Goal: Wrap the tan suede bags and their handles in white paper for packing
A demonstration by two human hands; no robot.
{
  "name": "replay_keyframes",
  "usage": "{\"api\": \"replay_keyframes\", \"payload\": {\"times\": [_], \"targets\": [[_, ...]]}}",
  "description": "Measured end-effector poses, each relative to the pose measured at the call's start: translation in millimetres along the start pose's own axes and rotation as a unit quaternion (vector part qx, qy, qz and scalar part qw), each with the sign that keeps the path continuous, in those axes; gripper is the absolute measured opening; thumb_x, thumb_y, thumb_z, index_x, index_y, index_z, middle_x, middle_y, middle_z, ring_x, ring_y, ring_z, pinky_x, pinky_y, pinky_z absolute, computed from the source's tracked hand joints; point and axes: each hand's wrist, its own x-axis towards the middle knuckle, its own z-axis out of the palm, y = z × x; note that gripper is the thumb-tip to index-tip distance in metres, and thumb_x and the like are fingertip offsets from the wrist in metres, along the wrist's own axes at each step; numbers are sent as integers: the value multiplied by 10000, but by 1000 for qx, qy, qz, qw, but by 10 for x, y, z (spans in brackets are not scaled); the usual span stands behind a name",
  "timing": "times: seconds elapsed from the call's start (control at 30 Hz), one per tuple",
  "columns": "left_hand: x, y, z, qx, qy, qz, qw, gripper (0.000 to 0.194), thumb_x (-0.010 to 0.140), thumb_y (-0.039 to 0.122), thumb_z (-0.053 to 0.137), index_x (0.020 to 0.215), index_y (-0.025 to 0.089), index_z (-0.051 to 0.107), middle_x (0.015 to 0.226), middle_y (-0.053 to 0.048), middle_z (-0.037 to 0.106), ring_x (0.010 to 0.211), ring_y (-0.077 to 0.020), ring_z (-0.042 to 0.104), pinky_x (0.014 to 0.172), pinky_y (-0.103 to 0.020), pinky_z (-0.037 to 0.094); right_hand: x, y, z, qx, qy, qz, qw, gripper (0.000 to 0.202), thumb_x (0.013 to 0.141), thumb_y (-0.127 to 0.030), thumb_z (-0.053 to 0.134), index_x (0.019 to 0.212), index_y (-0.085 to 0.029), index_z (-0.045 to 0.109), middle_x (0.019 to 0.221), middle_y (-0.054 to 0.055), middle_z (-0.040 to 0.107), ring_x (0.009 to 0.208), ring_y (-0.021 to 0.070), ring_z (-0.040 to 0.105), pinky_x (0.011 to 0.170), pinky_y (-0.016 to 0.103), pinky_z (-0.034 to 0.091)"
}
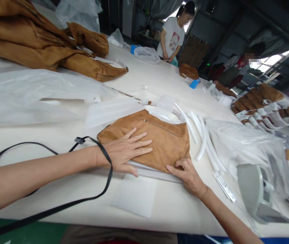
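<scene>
A tan leather bag (pixel 159 145) with a zipper lies flat on the white table (pixel 180 206), over some white sheet material. My left hand (pixel 125 150) rests on the bag's left part, palm down with its fingers spread. At the bag's lower right corner, my right hand (pixel 187 174) pinches the edge between thumb and curled fingers. A black strap (pixel 109 169) loops over my left wrist. Just below the bag is a thin white square sheet (pixel 136 195).
White foam tubes (pixel 203 140) and clear plastic bags (pixel 241 139) lie right of the bag, near a grey tape dispenser (pixel 252 189). More brown bags (pixel 45 44) are piled at the upper left. Two people stand beyond the table.
</scene>
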Motion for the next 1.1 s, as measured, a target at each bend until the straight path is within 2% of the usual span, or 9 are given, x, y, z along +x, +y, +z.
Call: {"api": "replay_keyframes", "payload": {"times": [0.1,0.23,0.43,0.57,0.67,0.73,0.83,0.9,1.1], "targets": [[34,67,-37,5,-49,-22,999,1048,694,717,690,1515,177,327,1570,-224,309,1467,-476,162,1125,-730,-10,-10,5,-2,25,-2,30,999,464,962,-56,441,1280,-323,647,959,39,576,919,165,535,836,329,496],[70,97,-47,22,-61,-38,997,869,753,430,699,1510,193,344,1581,-190,309,1475,-450,170,1129,-735,12,-61,64,56,78,15,51,996,456,970,-94,466,1301,-364,626,961,33,554,922,169,522,818,329,493],[29,54,90,34,-6,-35,999,680,876,247,562,1510,351,337,1575,-44,370,1503,-349,152,1158,-668,-80,-86,119,185,114,55,61,990,489,960,-111,482,1342,-400,580,975,32,539,923,176,531,812,348,502],[-4,3,215,47,45,-34,997,676,909,306,563,1505,456,279,1549,44,416,1508,-293,158,1175,-590,-147,2,-4,-60,171,26,100,980,549,922,-71,430,1378,-352,551,1049,49,554,1000,174,559,894,356,512],[-12,-46,280,77,71,-28,994,672,909,324,554,1508,449,278,1550,72,410,1511,-262,145,1189,-525,-174,19,-63,-323,229,-4,179,957,532,901,-159,508,1414,-301,509,1259,77,548,1201,206,531,1012,373,476],[-6,-75,302,100,83,-13,991,683,895,310,560,1511,430,290,1550,78,409,1516,-248,124,1195,-501,-179,-8,14,-430,225,64,266,935,450,925,-287,529,1374,-267,540,1310,93,551,1235,227,531,1026,382,470],[11,-114,314,120,114,7,986,677,882,341,574,1508,399,323,1537,67,430,1517,-240,125,1205,-475,-172,-45,329,-450,118,168,445,872,391,934,-430,477,1209,-193,624,1193,123,625,1049,235,626,915,382,518],[18,-136,315,127,127,14,984,667,882,319,562,1508,382,337,1526,53,448,1512,-234,159,1213,-460,-160,-34,593,-408,46,180,524,831,412,903,-473,494,1117,-153,640,1096,149,657,941,256,643,867,407,516],[-2,-168,316,64,69,-32,995,628,884,207,492,1488,333,374,1516,-3,467,1497,-231,229,1221,-525,-89,102,1032,-274,39,193,586,786,388,801,-498,605,919,-132,647,823,149,677,833,304,651,815,425,487]]}}
